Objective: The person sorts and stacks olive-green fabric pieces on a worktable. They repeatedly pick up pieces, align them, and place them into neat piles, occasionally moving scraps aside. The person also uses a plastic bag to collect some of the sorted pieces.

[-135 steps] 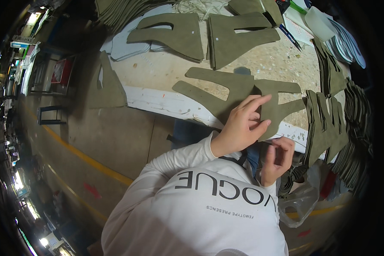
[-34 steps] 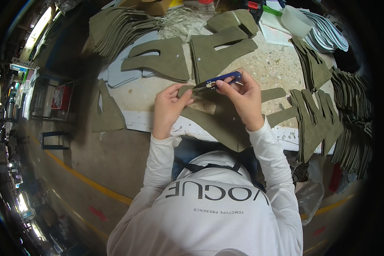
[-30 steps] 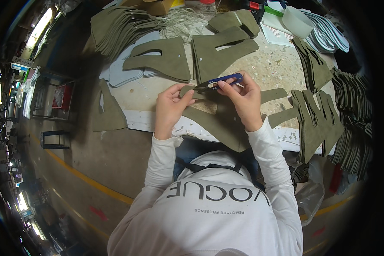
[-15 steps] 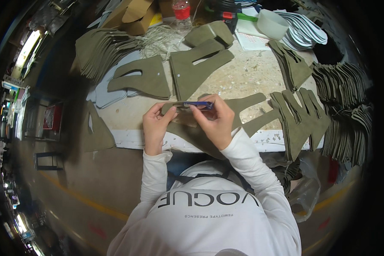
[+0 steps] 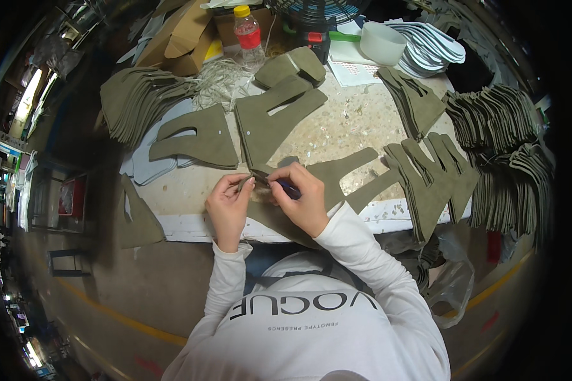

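My left hand (image 5: 230,206) is closed, its thumb and fingertips pinching the edge of an olive-green cut piece (image 5: 276,222) at the table's front. Close beside it, my right hand (image 5: 304,198) is closed around a small dark-blue tool (image 5: 290,189), mostly hidden by the fingers; I cannot make out its kind. The fingertips of both hands are near each other over the piece's edge. Just right of them spreads the forked part of an olive piece (image 5: 343,171). Beyond my hands rest two more slotted olive pieces, one left (image 5: 203,136) and one stacked (image 5: 270,120).
Olive stacks stand at the far left (image 5: 136,101) and right (image 5: 492,120). Glove-shaped pieces (image 5: 426,181) overhang the front right edge. At the back are a bottle (image 5: 248,38), white cords (image 5: 219,86), a fan (image 5: 318,13), a translucent tub (image 5: 382,44) and an open carton (image 5: 181,38).
The whole view has shifted, so the table sits lower and more to the left. My right hand has turned, and the blue tool, plainly visible before, is now mostly covered by its fingers.
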Available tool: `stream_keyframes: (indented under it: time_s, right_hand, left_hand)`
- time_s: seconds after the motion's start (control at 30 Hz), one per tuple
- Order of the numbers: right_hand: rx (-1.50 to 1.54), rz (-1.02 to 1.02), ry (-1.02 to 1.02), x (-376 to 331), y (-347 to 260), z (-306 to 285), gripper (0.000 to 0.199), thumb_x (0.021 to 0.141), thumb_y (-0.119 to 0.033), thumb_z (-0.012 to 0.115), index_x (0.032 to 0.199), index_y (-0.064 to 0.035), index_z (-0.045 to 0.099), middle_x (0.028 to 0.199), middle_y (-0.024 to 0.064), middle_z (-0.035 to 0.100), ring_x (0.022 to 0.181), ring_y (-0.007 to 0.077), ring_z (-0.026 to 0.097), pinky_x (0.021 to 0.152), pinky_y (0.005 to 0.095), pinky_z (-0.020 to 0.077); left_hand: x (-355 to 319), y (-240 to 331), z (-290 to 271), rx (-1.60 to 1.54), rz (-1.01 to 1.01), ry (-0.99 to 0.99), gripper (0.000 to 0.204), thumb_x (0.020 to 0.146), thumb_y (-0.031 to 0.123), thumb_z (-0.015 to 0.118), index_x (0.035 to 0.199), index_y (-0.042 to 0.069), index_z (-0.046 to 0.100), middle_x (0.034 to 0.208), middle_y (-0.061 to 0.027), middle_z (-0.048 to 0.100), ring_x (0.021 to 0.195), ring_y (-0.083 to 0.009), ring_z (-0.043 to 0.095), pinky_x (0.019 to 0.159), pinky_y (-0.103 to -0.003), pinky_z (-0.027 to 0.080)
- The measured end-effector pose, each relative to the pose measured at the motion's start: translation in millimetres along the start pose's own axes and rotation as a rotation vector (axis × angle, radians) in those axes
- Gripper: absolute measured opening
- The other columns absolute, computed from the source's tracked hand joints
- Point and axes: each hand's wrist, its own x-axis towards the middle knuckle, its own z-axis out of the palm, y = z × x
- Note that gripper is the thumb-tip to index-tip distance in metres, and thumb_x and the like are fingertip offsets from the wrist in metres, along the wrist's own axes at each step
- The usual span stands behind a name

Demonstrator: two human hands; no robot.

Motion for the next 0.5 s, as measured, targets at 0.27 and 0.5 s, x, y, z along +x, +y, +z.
stream_keyframes:
  time_s: [0.27, 0.5]
  right_hand:
    - [0.021, 0.113, -0.041, 5.7, -9.3, -6.1, 0.01, 0.079, 0.0, 0.066, 0.089, -0.002, 0.067, 0.081, 0.0115, 0.064, 0.07, 0.0253, 0.065, 0.063, 0.0311, 0.0501]
    - [-0.118, 0.147, 0.153, 67.3, -7.2, -81.3, 0.008, 0.085, -0.004, 0.069, 0.093, -0.0038, 0.069, 0.081, 0.0047, 0.068, 0.064, 0.0091, 0.064, 0.06, 0.0239, 0.0486]
  left_hand:
    - [7.2, -7.5, 0.3, -0.083, -0.01, 0.031, 0.013, 0.088, -0.006, 0.067, 0.099, -0.007, 0.06, 0.097, -0.0106, 0.066, 0.088, -0.0116, 0.064, 0.077, -0.022, 0.054]
    - [14.0, -5.1, -11.8, 0.04, 0.023, 0.01, 0.014, 0.087, -0.005, 0.067, 0.099, -0.006, 0.059, 0.096, -0.0086, 0.064, 0.087, -0.0105, 0.063, 0.075, -0.023, 0.055]
